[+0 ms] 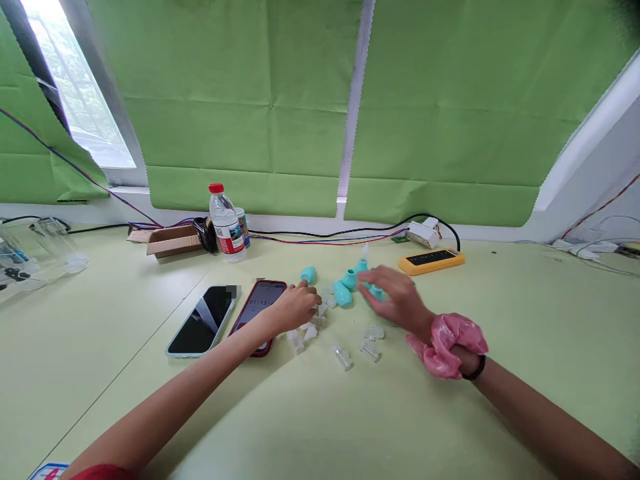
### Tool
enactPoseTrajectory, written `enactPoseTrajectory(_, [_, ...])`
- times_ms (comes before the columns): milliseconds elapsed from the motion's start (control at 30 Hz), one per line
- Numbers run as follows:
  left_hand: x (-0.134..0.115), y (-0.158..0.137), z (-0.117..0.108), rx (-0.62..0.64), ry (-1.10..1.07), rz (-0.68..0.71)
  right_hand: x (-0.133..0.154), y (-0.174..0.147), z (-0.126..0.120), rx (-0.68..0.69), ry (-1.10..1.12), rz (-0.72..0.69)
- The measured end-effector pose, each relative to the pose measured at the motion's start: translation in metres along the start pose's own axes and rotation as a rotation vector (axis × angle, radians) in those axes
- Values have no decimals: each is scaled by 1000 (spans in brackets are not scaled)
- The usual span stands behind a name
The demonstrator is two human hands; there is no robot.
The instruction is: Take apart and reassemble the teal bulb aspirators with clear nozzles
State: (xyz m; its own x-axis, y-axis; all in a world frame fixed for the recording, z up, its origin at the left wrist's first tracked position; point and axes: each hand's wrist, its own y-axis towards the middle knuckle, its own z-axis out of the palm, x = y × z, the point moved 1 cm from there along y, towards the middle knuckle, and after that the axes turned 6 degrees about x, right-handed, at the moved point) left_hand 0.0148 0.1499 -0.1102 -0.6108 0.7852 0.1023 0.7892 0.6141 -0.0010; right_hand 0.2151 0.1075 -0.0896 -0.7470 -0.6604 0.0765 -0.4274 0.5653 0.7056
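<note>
My left hand (296,308) is low over a small heap of clear plastic pieces (311,330), its fingers curled down and together; whatever may be in them is hidden. Just beyond its fingertips lies a teal plastic piece (309,274). My right hand (397,298), slightly smeared by motion, has its thumb apart from the fingers, and nothing shows in its grasp. It hovers beside several teal pieces, among them a rounded one (343,294) and one with a whitish tip (363,263). Partly behind the right fingers is another teal piece (376,292). Closer to me lie clear tubes (343,357).
Left of my left hand are a red-cased phone (260,303) showing a timer and a dark-screened phone (203,321). Behind stand a red-capped bottle (227,227) and an open cardboard box (175,241). A yellow device (431,261) and cables (325,235) lie towards the wall.
</note>
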Motion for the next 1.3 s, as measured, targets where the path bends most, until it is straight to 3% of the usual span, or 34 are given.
enactPoseTrajectory(133, [0, 2, 5, -35, -17, -2, 29, -11, 29, 465, 90, -107])
enactPoseTrajectory(200, [2, 2, 3, -47, -40, 24, 35, -15, 39, 598, 90, -113])
enactPoseTrajectory(400, [-1, -4, -12, -49, -75, 83, 30, -13, 35, 639, 78, -31])
enactPoseTrajectory(567, [-20, 2, -1, 12, -15, 27, 30, -11, 21, 664, 93, 39])
enactPoseTrajectory(833, [-28, 6, 5, 27, -61, 4, 46, -22, 27, 736, -23, -93])
enactPoseTrajectory(1067, [-29, 9, 15, -9, -107, -18, 44, -32, 16, 630, 185, -104])
enactPoseTrajectory(1200, [-30, 11, 22, -41, -117, -35, 47, -58, 23, 389, 108, -70])
enactPoseTrajectory(1300, [-30, 12, 23, -48, -118, -44, 48, -69, 29, 205, -41, -133])
